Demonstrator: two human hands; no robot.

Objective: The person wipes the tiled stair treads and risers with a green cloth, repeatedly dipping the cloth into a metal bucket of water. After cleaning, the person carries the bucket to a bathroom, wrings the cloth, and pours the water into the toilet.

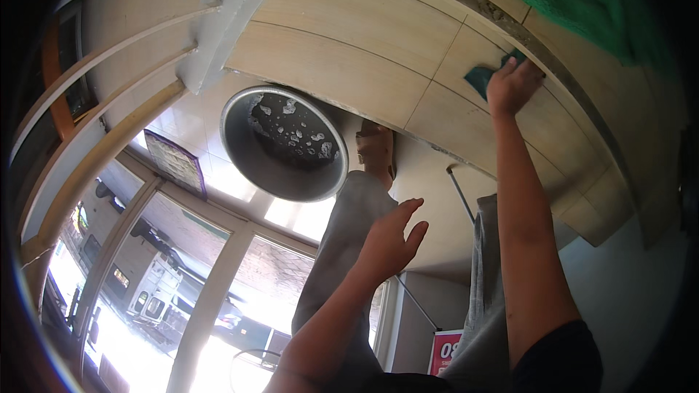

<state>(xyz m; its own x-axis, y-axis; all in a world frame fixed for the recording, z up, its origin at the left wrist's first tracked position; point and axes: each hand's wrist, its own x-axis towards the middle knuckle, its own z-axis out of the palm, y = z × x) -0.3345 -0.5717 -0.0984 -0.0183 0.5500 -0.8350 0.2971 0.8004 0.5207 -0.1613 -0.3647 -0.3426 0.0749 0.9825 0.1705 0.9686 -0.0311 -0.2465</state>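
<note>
My right hand (514, 86) presses a dark green cloth (479, 81) onto a beige tiled stair step (349, 54), close below the edge of the step above. Part of the cloth is hidden under the hand. My left hand (390, 243) hangs in front of my grey trousers with its fingers apart, holding nothing. On the floor at the foot of the step stands a round grey basin (226, 120) with dark water and patches of foam in it. A brighter green fluffy cloth (584, 11) lies on the higher step at the upper right.
A stair railing (117, 57) with pale bars curves along the left. Beyond the basin are a small mat (176, 162) and glazed doors (191, 305). My sandalled foot (378, 147) is beside the basin. A thin metal pole (461, 195) and a red sign (445, 350) bearing writing are near my legs.
</note>
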